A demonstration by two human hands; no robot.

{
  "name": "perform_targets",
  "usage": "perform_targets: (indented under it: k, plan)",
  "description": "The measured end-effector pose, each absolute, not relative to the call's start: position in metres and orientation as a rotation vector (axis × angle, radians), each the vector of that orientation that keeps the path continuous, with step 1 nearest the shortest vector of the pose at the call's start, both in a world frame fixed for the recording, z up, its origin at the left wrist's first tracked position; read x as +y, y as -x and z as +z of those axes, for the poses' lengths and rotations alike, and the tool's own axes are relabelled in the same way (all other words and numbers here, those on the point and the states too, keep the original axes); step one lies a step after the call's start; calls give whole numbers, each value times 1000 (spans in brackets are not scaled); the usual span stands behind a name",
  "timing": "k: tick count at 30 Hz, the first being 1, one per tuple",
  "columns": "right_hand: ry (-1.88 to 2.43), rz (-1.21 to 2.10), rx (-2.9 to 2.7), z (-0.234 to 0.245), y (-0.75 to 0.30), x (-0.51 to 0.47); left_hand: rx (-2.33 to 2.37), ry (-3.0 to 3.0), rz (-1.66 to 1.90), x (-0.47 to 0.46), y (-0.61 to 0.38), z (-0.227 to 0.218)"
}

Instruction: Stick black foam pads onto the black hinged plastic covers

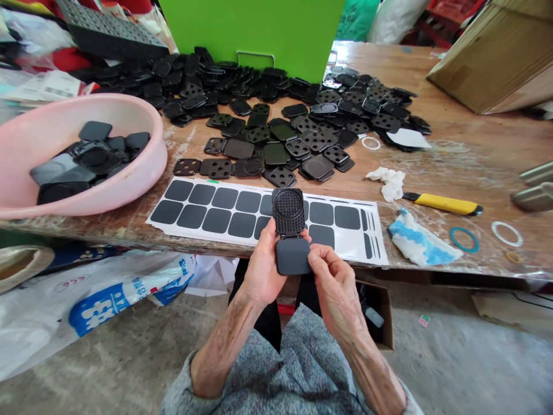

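My left hand [264,268] holds a hinged black plastic case [288,210], opened out flat above the table's front edge. Its upper half has a gridded face with a round ring. Over the lower half lies a smooth dark square sticker [292,257] with rounded corners. The thumb and forefinger of my right hand [334,279] pinch that sticker's right edge; how firmly it is stuck down I cannot tell. Behind my hands lies a white sticker sheet [351,245] with two rows of dark rounded squares, one place at the lower right being bare.
Black plastic pieces [242,86] are heaped before a green box [259,29]. A pink basin [149,124] with more dark pieces stands left. To the right are a yellow utility knife [444,203], a blue-stained cloth [423,239], rings [464,239] and a cardboard box [496,57].
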State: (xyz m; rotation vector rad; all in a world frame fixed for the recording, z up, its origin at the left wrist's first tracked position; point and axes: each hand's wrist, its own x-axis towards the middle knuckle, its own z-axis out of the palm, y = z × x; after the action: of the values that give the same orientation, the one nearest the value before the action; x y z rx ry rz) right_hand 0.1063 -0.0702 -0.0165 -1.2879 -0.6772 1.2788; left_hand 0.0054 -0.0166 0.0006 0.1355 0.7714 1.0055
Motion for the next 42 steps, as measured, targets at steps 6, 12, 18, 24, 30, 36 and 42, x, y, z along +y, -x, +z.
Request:
perform_targets:
  k: [6,12,18,24,30,36,42]
  plan:
    - [1313,1226,-714,-19,-107,-70,773,-131,992,-15,-5,2]
    - [1342,1180,-756,-22,-107,-70,774,-133,1007,-16,-5,2]
    - [1382,1098,-825,-20,-104,-69,780,-134,1022,-16,-5,4]
    - [1431,985,-941,-19,-103,-70,733,-130,1028,-18,-5,1]
    - [1528,591,-1299,-18,-101,-70,741,-129,1056,-18,-6,5]
    - [1526,251,-1549,-18,-92,-76,740,-156,1112,-18,-4,7]
    - [1535,726,-1304,-13,-106,-76,734,-143,1147,-15,1,6]
